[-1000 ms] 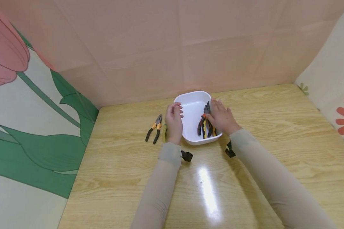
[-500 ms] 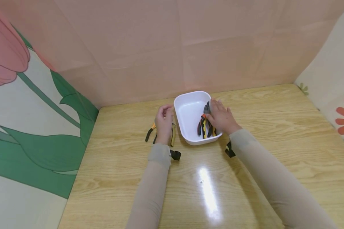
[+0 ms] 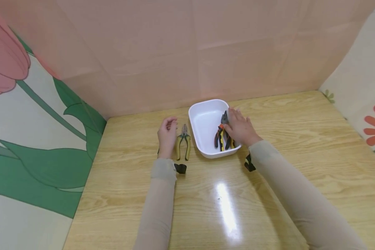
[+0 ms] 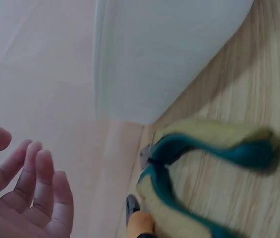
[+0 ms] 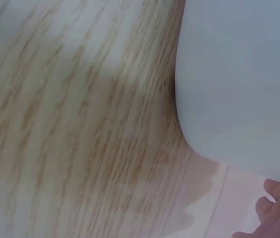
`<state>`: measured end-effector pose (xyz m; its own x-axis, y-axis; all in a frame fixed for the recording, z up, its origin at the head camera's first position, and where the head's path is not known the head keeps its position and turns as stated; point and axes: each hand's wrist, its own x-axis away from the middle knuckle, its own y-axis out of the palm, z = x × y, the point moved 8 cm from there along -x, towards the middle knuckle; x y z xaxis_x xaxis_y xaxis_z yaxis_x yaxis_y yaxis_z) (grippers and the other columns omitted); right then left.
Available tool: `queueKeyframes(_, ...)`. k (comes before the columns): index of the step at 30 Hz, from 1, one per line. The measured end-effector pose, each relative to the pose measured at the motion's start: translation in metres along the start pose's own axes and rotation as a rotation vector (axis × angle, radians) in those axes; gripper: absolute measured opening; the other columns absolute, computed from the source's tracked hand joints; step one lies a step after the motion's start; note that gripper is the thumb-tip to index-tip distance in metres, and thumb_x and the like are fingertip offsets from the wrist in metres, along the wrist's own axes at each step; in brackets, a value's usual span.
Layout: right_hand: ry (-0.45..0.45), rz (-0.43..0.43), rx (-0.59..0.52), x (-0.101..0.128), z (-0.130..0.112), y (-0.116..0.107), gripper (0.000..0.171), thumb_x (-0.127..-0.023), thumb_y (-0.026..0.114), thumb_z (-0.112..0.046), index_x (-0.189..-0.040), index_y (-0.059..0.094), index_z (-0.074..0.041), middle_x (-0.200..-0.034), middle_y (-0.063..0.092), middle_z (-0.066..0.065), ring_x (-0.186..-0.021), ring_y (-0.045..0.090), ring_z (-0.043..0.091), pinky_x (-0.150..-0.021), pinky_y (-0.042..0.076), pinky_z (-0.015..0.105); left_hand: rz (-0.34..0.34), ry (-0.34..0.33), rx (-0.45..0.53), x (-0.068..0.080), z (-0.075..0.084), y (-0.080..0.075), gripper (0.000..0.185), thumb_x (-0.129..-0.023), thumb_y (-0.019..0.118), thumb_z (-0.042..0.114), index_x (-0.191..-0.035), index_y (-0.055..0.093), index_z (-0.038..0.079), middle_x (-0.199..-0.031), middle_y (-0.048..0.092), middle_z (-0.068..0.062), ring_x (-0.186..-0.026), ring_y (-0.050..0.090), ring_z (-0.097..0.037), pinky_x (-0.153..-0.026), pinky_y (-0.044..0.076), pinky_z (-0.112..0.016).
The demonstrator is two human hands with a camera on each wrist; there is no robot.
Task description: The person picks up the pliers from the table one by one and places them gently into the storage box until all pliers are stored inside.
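Note:
My left hand (image 3: 167,137) hovers with loosely curled fingers and holds nothing, as the left wrist view also shows. Just right of it, pliers with yellow-green handles (image 3: 179,147) lie on the table with their handles spread. Orange-and-black pliers (image 4: 141,223) peek out beside them in the left wrist view; in the head view my left hand mostly hides them. My right hand (image 3: 242,129) holds the right rim of a white plastic tray (image 3: 203,139), thumb over the inner side. Inside the tray, by that hand, lie several pliers (image 3: 222,140) with black, yellow and red-orange handles.
The tray stands on a wood-grain table (image 3: 206,211) near a pink backdrop (image 3: 150,62). Flower-patterned panels flank the table, a tulip panel (image 3: 43,166) on the left. Black straps (image 3: 180,168) hang at the wrists.
My left hand has moved left, away from the tray's left rim, past the yellow-green pliers and over the orange-and-black ones. My right hand and the tray have stayed in place.

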<state>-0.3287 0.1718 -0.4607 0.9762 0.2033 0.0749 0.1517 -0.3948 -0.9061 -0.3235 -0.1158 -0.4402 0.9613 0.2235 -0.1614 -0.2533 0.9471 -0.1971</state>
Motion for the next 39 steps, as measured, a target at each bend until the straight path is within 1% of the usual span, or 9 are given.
queueKeyframes(6,0.015,-0.003,-0.003,0.0,0.0,0.0,0.076,-0.109,0.042,-0.035,-0.162,-0.003,-0.005,-0.168,0.002,0.02,-0.154,-0.001,0.04,-0.118,0.001,0.068,-0.038,-0.017,-0.03,-0.001,-0.003,-0.008,0.023,-0.101,0.058,0.02,-0.116,0.069,0.005,-0.106,0.069,-0.01,-0.095,0.066,-0.03,-0.073,0.053,-0.033)
queueKeyframes(9,0.015,0.007,-0.001,0.0,-0.001,-0.002,0.076,-0.109,0.043,-0.035,-0.162,-0.002,-0.004,-0.168,0.003,0.02,-0.154,0.001,0.041,-0.118,0.002,0.068,-0.051,-0.028,-0.06,-0.001,-0.002,-0.012,0.024,-0.102,0.058,0.022,-0.117,0.068,0.006,-0.107,0.067,-0.01,-0.097,0.065,-0.03,-0.072,0.053,-0.032)
queueKeyframes(11,0.014,0.008,-0.001,0.0,-0.001,-0.002,0.075,-0.109,0.043,-0.034,-0.162,-0.002,-0.004,-0.168,0.003,0.02,-0.154,0.001,0.041,-0.118,0.002,0.069,-0.063,-0.03,-0.083,-0.001,-0.002,-0.014,0.026,-0.102,0.058,0.023,-0.118,0.068,0.006,-0.108,0.066,-0.009,-0.099,0.065,-0.029,-0.075,0.053,-0.032)
queueKeyframes(15,0.014,0.005,0.0,0.001,-0.001,-0.002,0.076,-0.109,0.043,-0.034,-0.162,-0.003,-0.005,-0.168,0.003,0.021,-0.154,0.001,0.042,-0.118,0.002,0.069,-0.104,-0.042,-0.109,0.001,-0.001,-0.017,0.025,-0.103,0.057,0.023,-0.119,0.067,0.008,-0.113,0.065,-0.009,-0.102,0.065,-0.028,-0.083,0.054,-0.037)
queueKeyframes(20,0.018,-0.003,0.0,0.001,0.0,-0.002,0.076,-0.109,0.043,-0.034,-0.162,-0.004,-0.005,-0.168,0.003,0.021,-0.154,0.0,0.041,-0.118,0.002,0.069,-0.147,-0.053,-0.135,0.002,-0.002,-0.018,0.027,-0.103,0.056,0.022,-0.122,0.065,0.006,-0.118,0.065,-0.011,-0.107,0.066,-0.034,-0.083,0.057,-0.04)
queueKeyframes(23,0.021,-0.006,0.003,0.002,-0.001,-0.002,0.076,-0.109,0.042,-0.034,-0.162,-0.004,-0.005,-0.168,0.003,0.021,-0.154,0.0,0.041,-0.118,0.002,0.069,-0.154,-0.054,-0.166,0.002,-0.002,-0.02,0.027,-0.104,0.056,0.02,-0.123,0.065,0.004,-0.121,0.065,-0.013,-0.108,0.067,-0.035,-0.083,0.057,-0.042)
queueKeyframes(30,0.029,-0.011,0.005,0.001,0.001,-0.001,0.077,-0.109,0.043,-0.034,-0.162,-0.006,-0.006,-0.168,0.001,0.02,-0.154,-0.002,0.039,-0.118,0.002,0.068,-0.171,-0.063,-0.304,-0.002,-0.004,-0.027,0.029,-0.104,0.054,0.02,-0.126,0.064,0.004,-0.125,0.065,-0.013,-0.111,0.064,-0.03,-0.09,0.054,-0.043)
queueKeyframes(36,0.029,-0.028,-0.008,0.001,0.003,0.002,0.08,-0.108,0.043,-0.036,-0.161,-0.009,-0.006,-0.168,0.0,0.02,-0.154,-0.004,0.039,-0.118,0.001,0.068,-0.185,-0.081,-0.378,-0.002,-0.008,-0.032,0.031,-0.104,0.051,0.021,-0.128,0.063,0.004,-0.127,0.065,-0.013,-0.113,0.062,-0.03,-0.092,0.053,-0.043)
queueKeyframes(39,0.025,-0.03,-0.013,0.001,0.003,0.002,0.079,-0.109,0.043,-0.036,-0.161,-0.009,-0.006,-0.168,0.0,0.02,-0.154,-0.003,0.039,-0.118,0.0,0.068,-0.203,-0.093,-0.394,-0.002,-0.012,-0.033,0.032,-0.105,0.051,0.022,-0.129,0.063,0.005,-0.129,0.064,-0.013,-0.115,0.061,-0.029,-0.093,0.053,-0.044)
